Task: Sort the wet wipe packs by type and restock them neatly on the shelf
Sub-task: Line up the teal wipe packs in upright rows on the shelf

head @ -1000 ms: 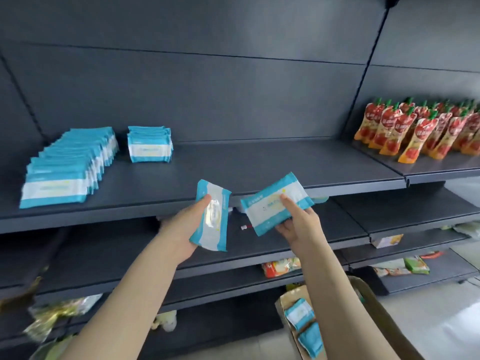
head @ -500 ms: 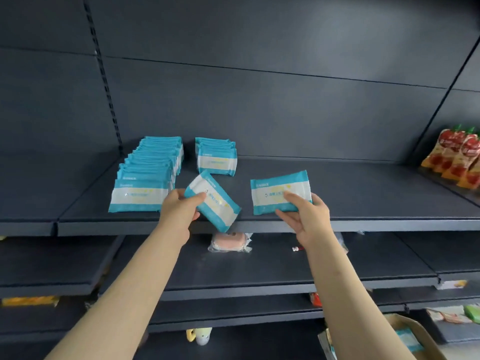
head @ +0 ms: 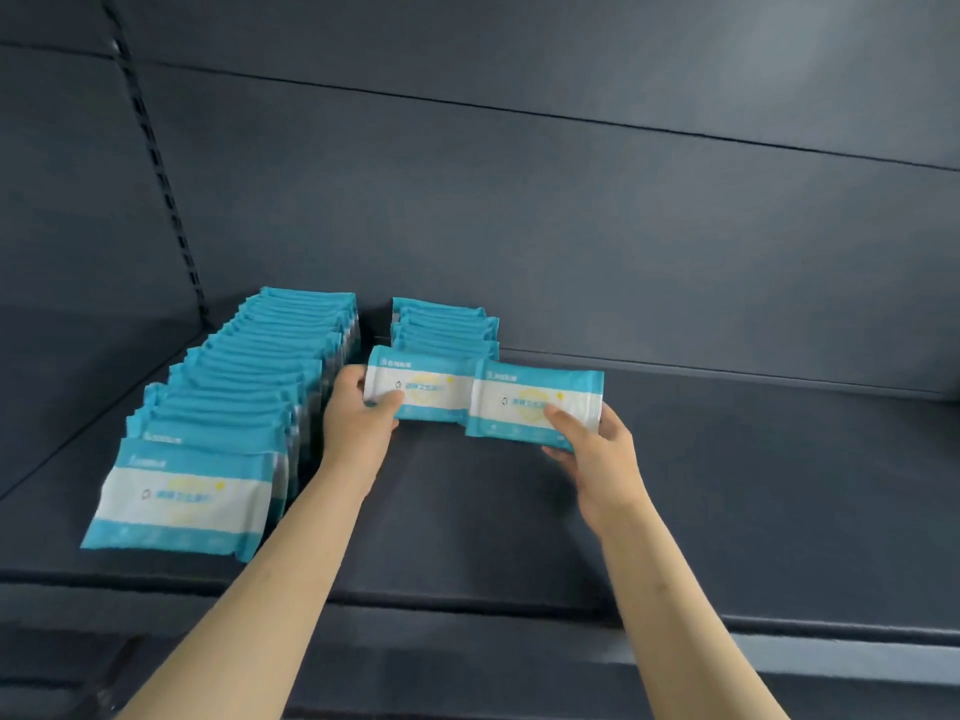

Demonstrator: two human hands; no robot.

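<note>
Left hand (head: 358, 423) grips a flat rectangular wipe pack (head: 421, 389), glossy white film with teal edges, thumb on front. Right hand (head: 597, 444) grasps a second pack (head: 535, 402), same type, overlapping the first pack's 3 o'clock end. Both are held over the dark matte metal shelf (head: 727, 485). Short back row (head: 447, 324) at 12 o'clock, just behind. Long row (head: 234, 418) of upright packs at 9 o'clock.

Both bare arms reach forward; left hand (head: 358, 418) and right hand (head: 597, 444) each have fingers (head: 387, 402) clamped around a pack, palms facing inward.
</note>
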